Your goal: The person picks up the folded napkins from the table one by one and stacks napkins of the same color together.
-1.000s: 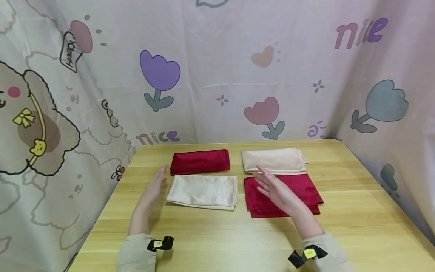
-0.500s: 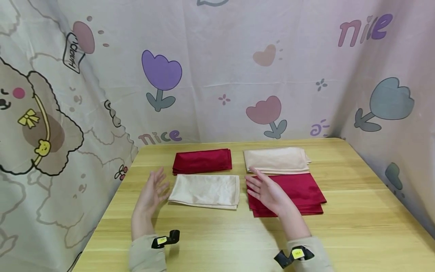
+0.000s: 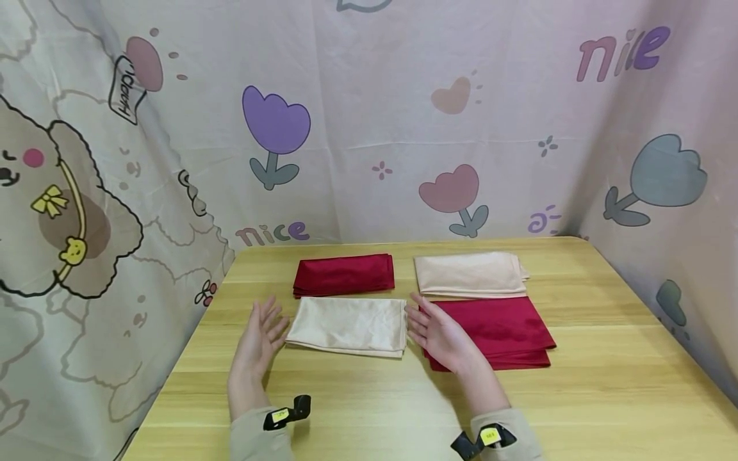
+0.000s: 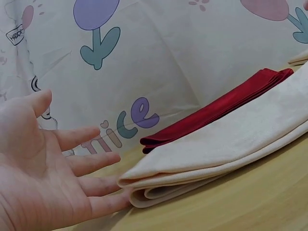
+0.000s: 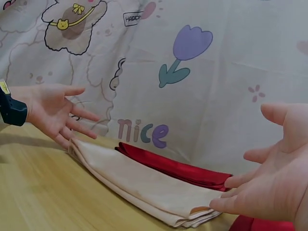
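Note:
A folded cream cloth (image 3: 348,325) lies at the front left of the table, between my two hands. My left hand (image 3: 257,342) is beside its left end, palm turned inward and fingers spread. In the left wrist view, the lower fingertips are right at the fold of the cream cloth (image 4: 221,149). My right hand (image 3: 441,336) is at the cloth's right end, fingers extended and overlapping the front-right red cloth (image 3: 501,326) in the head view. From the right wrist view, its lower fingertips reach the corner of the cream cloth (image 5: 144,180). Neither hand grips anything.
Behind the cream cloth lies a folded dark red cloth (image 3: 344,275). Another folded cream cloth (image 3: 469,274) sits at the back right, just behind the front-right red one. The wooden table (image 3: 605,384) ends at a patterned curtain (image 3: 357,102) at the back and sides.
My right hand has moved left, from over the front-right red cloth to the cream cloth's right end. My left hand has turned its palm inward and come beside the left end.

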`<state>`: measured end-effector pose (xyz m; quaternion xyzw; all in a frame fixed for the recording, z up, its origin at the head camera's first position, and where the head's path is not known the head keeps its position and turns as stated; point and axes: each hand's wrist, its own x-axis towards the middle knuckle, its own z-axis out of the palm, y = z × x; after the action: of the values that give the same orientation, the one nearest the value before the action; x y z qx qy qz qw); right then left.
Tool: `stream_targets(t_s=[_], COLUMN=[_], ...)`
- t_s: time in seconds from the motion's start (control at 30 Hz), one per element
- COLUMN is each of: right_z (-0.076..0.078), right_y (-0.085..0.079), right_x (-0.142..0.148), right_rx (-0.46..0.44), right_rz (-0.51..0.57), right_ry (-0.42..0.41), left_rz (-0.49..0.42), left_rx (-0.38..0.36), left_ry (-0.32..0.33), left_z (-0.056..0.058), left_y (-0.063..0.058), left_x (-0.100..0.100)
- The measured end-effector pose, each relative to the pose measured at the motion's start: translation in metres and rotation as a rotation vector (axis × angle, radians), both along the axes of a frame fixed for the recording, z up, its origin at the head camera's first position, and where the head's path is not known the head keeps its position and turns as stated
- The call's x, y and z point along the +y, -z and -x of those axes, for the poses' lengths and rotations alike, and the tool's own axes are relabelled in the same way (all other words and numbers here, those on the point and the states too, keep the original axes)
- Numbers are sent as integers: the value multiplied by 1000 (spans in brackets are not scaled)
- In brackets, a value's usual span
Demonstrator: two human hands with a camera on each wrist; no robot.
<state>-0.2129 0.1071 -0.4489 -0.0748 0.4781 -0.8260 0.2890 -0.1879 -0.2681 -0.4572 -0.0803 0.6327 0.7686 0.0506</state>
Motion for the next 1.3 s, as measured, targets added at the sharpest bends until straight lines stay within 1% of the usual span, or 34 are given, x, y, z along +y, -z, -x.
stream_targets(t_s=[0.07,0.2,0.47,0.73,0.97,1.13,1.2,1.3], right_z=[-1,-2,-3,-3,-1,2,3,4], right_y=[2,7,16,20,26,28,29,30], right_x=[-1,-4,-9,-12,-12,-13,-13,-13], right_rx=[-1,-12,-34,-72,-90,-99,-103,-113], right_rz=[12,20,24,48,96,159,181,213], right_ry=[-13,0,59,132,151,163,160,158], left_rz=[-11,-45,-142,-208,-205,-187,-179,-174], left_rx=[-1,-2,-3,-1,8,10,7,-2], left_ry=[-12,-27,-46,-33,-12,2,-1,-21], left_z=[-2,-5,-6,-7,-6,-2,0,1], left_y=[2,5,9,13,17,15,14,15], left_x=[0,0,-3,-3,-1,2,4,5])
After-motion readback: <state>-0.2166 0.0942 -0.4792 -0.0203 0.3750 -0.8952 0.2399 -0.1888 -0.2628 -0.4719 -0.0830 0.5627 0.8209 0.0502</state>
